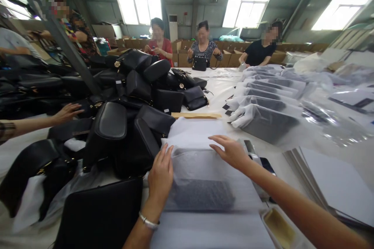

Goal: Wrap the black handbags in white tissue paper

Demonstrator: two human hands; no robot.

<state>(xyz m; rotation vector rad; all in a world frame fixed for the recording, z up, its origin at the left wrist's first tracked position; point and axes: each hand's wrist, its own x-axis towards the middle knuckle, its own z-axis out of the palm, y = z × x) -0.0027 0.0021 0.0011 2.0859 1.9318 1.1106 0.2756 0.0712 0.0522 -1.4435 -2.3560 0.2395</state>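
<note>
Wrapped handbag (201, 194) lies flat near the near edge of the worktop (292, 144), a dark shape showing through a white translucent sleeve (195, 163) whose loose top flap reaches away toward the far edge. The left hand (160, 173) rests open on the sleeve's left side, fingers spread and pressing down; the right hand (230, 151) lies open and flat on the upper right of it, fingers pointing left. Neither grips anything; both simply bear on the wrapping.

To do this well, I would judge, the palms should stay flat and sweep outward together so that air leaves the sleeve and the flap lies smooth, without creasing over the bag's top edge.

Just beside the left hand rises a heap of unwrapped black handbags (128, 97) that fills the left half of the worktop. Toward the right edge stands a row of bags already in sleeves (263, 105), and a stack of white sheets (336, 183) lies near the right corner. A co-worker's hand (66, 113) reaches into the heap from the left, and other people (204, 46) work at the far edge.
</note>
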